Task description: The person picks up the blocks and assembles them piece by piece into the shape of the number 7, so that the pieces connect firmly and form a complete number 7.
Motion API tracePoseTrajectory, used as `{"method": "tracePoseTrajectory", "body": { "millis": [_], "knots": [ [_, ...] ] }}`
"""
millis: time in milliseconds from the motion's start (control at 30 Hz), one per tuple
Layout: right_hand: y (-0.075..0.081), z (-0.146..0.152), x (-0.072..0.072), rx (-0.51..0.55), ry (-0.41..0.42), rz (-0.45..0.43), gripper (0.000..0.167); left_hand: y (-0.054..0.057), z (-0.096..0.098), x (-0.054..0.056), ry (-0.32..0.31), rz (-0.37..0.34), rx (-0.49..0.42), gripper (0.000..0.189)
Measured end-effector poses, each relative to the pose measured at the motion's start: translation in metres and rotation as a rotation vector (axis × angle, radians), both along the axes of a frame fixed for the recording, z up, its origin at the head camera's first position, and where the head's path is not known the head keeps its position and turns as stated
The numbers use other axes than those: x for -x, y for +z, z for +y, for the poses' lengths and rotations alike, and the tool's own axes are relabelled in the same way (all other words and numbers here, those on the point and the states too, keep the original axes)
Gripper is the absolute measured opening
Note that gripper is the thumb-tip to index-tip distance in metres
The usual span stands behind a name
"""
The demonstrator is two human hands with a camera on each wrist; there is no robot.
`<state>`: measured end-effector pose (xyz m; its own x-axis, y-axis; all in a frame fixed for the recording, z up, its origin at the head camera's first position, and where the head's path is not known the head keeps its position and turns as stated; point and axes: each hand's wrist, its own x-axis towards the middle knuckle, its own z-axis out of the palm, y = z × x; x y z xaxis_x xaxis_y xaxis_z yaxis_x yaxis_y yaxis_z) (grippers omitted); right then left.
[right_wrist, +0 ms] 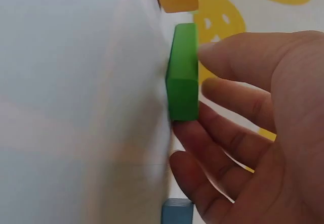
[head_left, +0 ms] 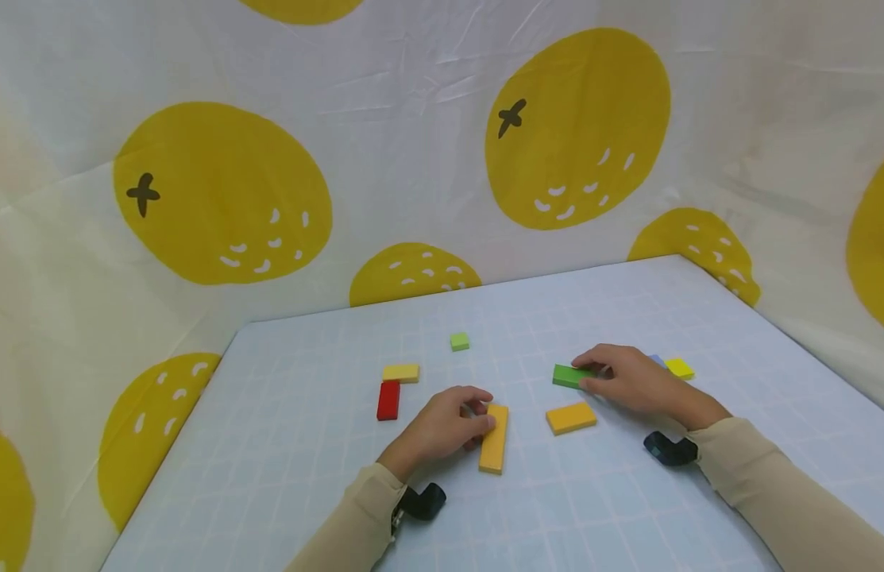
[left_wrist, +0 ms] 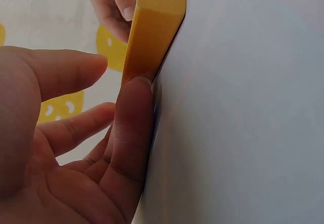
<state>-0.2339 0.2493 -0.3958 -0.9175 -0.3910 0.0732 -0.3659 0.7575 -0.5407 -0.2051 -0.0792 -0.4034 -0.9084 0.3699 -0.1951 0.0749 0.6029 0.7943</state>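
Observation:
In the head view, my left hand (head_left: 445,421) is at the left of a long orange block (head_left: 494,445). The left wrist view shows one of its fingertips touching that block's side (left_wrist: 154,37), with the other digits loosely bent and apart from it. My right hand (head_left: 638,381) holds a green block (head_left: 566,376) between thumb and fingers; its thumb (right_wrist: 235,57) lies at the upper edge and a fingertip at the near end. A second orange block (head_left: 571,418) lies between the hands. Part of a blue block (head_left: 657,361) shows behind the right hand.
A red block (head_left: 387,400) and a pale yellow block (head_left: 401,373) lie at left, close together. Farther back is a small light green block (head_left: 459,342). A bright yellow block (head_left: 680,369) lies right. A fruit-print sheet (head_left: 406,159) hangs behind the table (head_left: 291,445).

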Motion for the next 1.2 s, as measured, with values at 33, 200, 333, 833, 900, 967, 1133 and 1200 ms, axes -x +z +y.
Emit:
{"method": "tracePoseTrajectory", "body": {
  "millis": [33, 200, 333, 833, 900, 967, 1133, 1200],
  "knots": [
    [0.001, 0.000, 0.002, -0.005, 0.004, -0.010, 0.036, 0.000, -0.001, 0.000, 0.002, -0.002, -0.004, 0.033],
    [0.008, -0.002, 0.013, -0.033, 0.016, -0.062, 0.040, -0.001, -0.005, 0.000, 0.001, 0.001, -0.020, 0.029],
    [0.013, -0.003, 0.022, -0.056, 0.032, -0.102, 0.040, -0.001, -0.008, -0.001, 0.014, 0.000, -0.012, 0.029],
    [0.006, -0.006, 0.027, -0.040, 0.018, -0.138, 0.040, 0.010, -0.039, 0.005, 0.132, 0.091, -0.052, 0.028],
    [0.004, -0.006, 0.026, -0.029, 0.000, -0.143, 0.040, 0.011, -0.046, 0.007, 0.159, 0.111, -0.062, 0.028],
    [0.003, -0.007, 0.026, -0.019, -0.012, -0.144, 0.040, 0.012, -0.054, 0.011, 0.184, 0.136, -0.060, 0.029],
    [0.001, -0.006, 0.028, -0.005, -0.014, -0.137, 0.041, 0.018, -0.072, 0.018, 0.279, 0.161, -0.076, 0.028],
    [0.001, -0.006, 0.027, 0.001, -0.011, -0.132, 0.042, 0.020, -0.079, 0.020, 0.318, 0.166, -0.086, 0.027]
  ]
}}
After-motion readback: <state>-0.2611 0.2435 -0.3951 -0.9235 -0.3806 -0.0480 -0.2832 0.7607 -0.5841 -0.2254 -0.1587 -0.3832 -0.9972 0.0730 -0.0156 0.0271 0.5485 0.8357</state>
